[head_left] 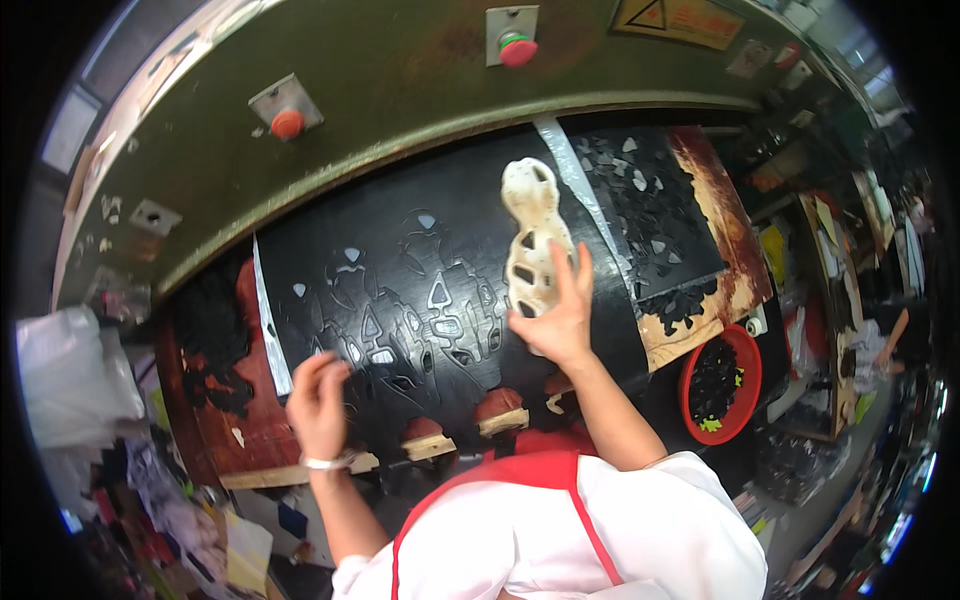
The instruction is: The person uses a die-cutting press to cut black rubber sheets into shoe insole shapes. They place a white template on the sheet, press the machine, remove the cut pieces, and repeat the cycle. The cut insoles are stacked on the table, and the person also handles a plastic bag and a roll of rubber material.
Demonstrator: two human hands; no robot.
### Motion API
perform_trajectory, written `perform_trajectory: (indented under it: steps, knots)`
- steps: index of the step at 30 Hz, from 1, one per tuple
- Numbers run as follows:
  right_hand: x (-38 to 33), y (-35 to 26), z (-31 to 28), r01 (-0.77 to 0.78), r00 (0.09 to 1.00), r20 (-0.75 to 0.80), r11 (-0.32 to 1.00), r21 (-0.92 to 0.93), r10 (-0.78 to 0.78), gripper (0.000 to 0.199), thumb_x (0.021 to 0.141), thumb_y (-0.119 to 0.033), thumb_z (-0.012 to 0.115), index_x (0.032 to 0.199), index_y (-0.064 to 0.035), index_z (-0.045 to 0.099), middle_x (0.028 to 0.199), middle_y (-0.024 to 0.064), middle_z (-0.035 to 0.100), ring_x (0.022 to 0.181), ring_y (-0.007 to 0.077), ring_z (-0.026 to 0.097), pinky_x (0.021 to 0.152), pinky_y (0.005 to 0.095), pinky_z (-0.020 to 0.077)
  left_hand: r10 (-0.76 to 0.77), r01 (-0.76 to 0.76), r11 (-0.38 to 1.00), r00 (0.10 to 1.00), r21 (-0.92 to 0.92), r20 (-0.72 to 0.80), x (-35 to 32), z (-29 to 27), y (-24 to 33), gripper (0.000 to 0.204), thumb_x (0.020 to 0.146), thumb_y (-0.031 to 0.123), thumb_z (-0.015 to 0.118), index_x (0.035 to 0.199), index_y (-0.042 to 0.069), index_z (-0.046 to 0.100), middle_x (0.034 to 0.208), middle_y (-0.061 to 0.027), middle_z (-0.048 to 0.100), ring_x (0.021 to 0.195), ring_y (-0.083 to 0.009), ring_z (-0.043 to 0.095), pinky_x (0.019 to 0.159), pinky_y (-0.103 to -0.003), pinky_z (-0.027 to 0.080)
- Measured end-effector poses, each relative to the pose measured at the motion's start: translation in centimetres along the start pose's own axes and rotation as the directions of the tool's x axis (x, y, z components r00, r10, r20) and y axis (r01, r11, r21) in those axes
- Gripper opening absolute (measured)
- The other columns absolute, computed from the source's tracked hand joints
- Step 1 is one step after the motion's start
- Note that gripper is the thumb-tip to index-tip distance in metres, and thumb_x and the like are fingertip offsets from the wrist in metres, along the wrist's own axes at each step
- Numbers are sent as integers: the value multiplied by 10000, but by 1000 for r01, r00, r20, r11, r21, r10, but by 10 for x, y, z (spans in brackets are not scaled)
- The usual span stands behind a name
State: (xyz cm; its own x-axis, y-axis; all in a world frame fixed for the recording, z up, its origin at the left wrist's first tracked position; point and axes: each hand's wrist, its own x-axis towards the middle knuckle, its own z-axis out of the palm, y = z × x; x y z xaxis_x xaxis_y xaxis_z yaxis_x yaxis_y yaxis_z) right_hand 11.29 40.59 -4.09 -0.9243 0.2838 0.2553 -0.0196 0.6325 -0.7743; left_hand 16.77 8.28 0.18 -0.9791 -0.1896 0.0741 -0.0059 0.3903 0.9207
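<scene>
My right hand grips the lower part of a long cream cutting die, thumb on its left edge and fingers along its right. The die has a wavy outline, several dark openings and brown stains. Beneath it spreads a black sheet. Cut outlines cover the middle of that sheet, with pale gaps showing through some of them. Close to the lower left of these cuts is my left hand, its fingers bent and smeared by motion. Whether it holds anything does not show.
A green machine beam with red buttons spans the far side. Black scraps lie on the right over a worn brown board. A red basin of black pieces stands right. Clear plastic bags are at far left.
</scene>
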Motion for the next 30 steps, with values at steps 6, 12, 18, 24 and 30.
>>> perform_trajectory:
  steps: [6, 12, 18, 24, 30]
  knots:
    - [23, 18, -50, -349, 930, 222, 515, 783, 293, 1029, 648, -6, 762, 1502, -100, 196, 1430, 224, 286, 1207, 291, 476, 933, 350, 470, -61, -46, 988, 753, 146, 655, 44, 165, 74, 311, 955, 297, 552, 949, -2, 637, 779, -173, 681, 732, -283, 692, 680, -354, 535]
    - [29, 26, -58, -388, 900, 298, 274, 880, 317, 985, 687, -32, 721, 1509, -106, 184, 1406, 215, 303, 1171, 261, 490, 902, 302, 472, -231, 264, 961, 618, 78, 752, 43, 227, 85, 438, 977, 349, 518, 781, -22, 647, 642, -118, 660, 582, -191, 672, 547, -320, 522]
    - [38, 43, -79, -317, 889, 300, -8, 948, 346, 935, 699, -105, 690, 1483, -41, 185, 1206, 236, 533, 917, 230, 624, 803, 329, 535, -253, 400, 915, 674, -55, 694, 25, 222, 68, 312, 984, 221, 529, 849, -49, 609, 663, -90, 659, 566, -129, 645, 508, -258, 539]
    - [21, 89, -137, -282, 910, -138, 828, 484, 390, 946, 631, -35, 781, 1442, -88, 298, 1244, 117, 426, 1135, 252, 496, 944, 378, 442, -45, 106, 994, 693, -40, 719, 16, 189, 54, 164, 924, 138, 598, 977, -15, 575, 813, -119, 640, 719, -198, 645, 655, -327, 519]
    - [-10, 142, -159, -246, 968, -128, 902, -354, 214, 917, 597, -70, 804, 1411, -87, 380, 1353, 216, 359, 1274, 392, 362, 1061, 461, 334, 601, -742, 633, 652, 222, 462, 12, 202, 54, 380, 700, 139, 783, 1015, 91, 576, 959, -88, 563, 863, -258, 558, 768, -393, 434]
